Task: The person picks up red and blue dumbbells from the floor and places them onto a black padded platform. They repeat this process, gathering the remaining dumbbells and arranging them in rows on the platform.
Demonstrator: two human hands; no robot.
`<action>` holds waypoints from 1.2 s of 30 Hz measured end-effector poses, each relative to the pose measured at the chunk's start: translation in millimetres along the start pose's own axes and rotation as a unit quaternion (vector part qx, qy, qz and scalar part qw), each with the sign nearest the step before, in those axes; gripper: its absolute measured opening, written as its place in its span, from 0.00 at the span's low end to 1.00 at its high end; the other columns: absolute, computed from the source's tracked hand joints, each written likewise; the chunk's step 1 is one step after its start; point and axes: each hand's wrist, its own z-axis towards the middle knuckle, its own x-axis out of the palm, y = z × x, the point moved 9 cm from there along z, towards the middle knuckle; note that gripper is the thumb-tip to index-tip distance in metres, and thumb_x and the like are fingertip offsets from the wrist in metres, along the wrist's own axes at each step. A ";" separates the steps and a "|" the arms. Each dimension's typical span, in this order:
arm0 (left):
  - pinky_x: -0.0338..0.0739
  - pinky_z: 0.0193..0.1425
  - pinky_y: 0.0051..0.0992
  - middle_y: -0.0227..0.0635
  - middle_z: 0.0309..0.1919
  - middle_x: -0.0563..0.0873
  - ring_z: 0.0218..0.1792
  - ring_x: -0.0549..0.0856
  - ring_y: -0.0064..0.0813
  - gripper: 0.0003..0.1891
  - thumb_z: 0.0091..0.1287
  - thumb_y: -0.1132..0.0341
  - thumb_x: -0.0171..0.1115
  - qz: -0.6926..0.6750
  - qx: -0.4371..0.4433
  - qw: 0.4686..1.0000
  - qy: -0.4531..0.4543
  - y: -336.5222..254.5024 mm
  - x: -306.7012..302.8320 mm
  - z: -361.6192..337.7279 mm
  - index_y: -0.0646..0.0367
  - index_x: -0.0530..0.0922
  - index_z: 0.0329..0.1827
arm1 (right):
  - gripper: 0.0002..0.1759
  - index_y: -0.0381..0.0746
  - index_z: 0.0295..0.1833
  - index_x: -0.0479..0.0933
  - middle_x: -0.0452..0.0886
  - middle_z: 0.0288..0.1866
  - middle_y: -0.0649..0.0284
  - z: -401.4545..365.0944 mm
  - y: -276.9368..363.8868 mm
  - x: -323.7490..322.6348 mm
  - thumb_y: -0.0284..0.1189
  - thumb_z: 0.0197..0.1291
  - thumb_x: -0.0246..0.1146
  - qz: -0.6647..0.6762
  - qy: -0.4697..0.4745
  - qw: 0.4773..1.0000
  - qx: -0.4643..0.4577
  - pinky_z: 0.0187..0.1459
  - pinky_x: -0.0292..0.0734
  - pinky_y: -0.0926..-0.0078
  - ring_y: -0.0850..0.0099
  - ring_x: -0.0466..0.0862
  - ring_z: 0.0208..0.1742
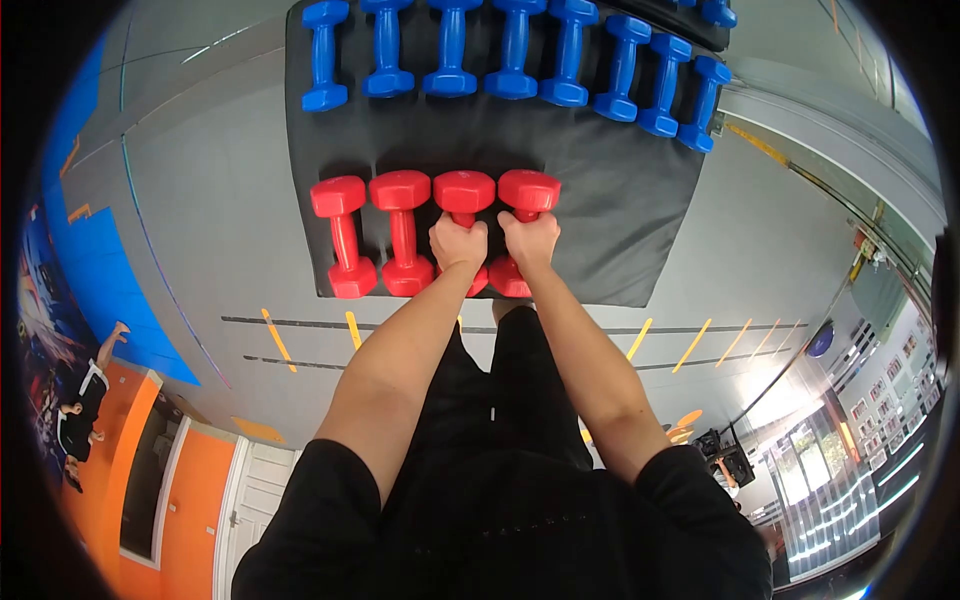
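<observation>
Four-sided black padding, a mat [610, 200], bears a row of red dumbbells at its near side. My left hand [459, 243] is closed around the handle of one red dumbbell [464, 187]. Beside it, my right hand [530, 240] grips the rightmost red dumbbell [530, 186]. Both dumbbells lie lengthwise, pointing away from me; whether they touch the mat is hard to tell. To the left of my hands lie two more, a red dumbbell [403, 232] and the outermost red dumbbell [343, 236]. My fingers are partly hidden under the handles.
Several blue dumbbells [452, 50] line the far side of the mat. Grey floor [220, 210] with tape lines surrounds it. A metal rail [830, 130] runs along the right. At far left is a person [85, 405]; a purple ball [820, 340] is at right.
</observation>
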 end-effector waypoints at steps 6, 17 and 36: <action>0.80 0.49 0.49 0.54 0.32 0.87 0.40 0.85 0.60 0.17 0.46 0.66 0.65 -0.006 -0.001 1.000 0.007 1.8 1.7 2.1 0.62 0.82 0.40 | 0.17 0.33 0.34 0.82 0.87 0.32 0.51 -3.4 4.5 0.0 0.34 0.41 0.70 -0.024 -0.023 0.999 0.010 0.48 0.80 0.59 0.55 0.88 0.39; 0.81 0.45 0.49 0.52 0.30 0.87 0.36 0.86 0.59 0.14 0.46 0.67 0.64 0.014 -0.001 1.000 -0.003 4.8 7.1 4.1 0.61 0.82 0.38 | 0.17 0.32 0.33 0.82 0.86 0.33 0.47 3.4 -6.0 3.8 0.35 0.42 0.70 -0.080 -0.028 0.996 0.028 0.48 0.81 0.57 0.49 0.87 0.41; 0.82 0.45 0.50 0.52 0.30 0.87 0.36 0.86 0.58 0.14 0.46 0.66 0.64 0.042 -0.020 0.998 -0.031 4.2 5.8 -0.6 0.60 0.82 0.36 | 0.17 0.31 0.30 0.82 0.86 0.29 0.47 0.5 -4.6 0.0 0.36 0.41 0.69 -0.056 -0.074 0.995 0.022 0.45 0.81 0.58 0.49 0.88 0.38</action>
